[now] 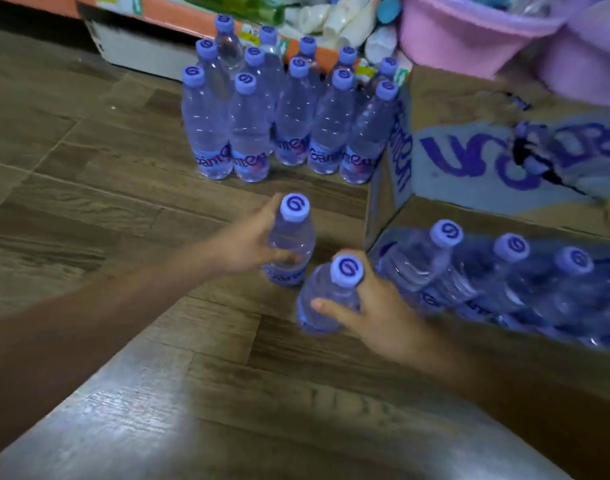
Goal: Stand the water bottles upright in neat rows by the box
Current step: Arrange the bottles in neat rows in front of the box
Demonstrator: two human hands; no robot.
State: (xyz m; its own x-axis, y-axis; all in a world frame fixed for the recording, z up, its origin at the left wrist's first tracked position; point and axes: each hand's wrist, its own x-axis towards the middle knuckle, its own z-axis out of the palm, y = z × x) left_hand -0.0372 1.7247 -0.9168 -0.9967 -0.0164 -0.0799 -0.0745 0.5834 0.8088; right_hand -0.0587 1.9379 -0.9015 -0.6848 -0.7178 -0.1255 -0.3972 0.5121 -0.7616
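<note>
Wood floor (89, 202); box (504, 161) holds bottles (504, 271).

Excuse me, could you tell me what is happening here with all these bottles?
A person is unpacking water bottles onto the wooden floor. The left hand grips one bottle and the right hand grips another bottle. About a dozen standing bottles already form rows beside the cardboard box, and more remain inside.

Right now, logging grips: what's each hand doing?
Left hand: grips a water bottle.
Right hand: grips another bottle.
</note>
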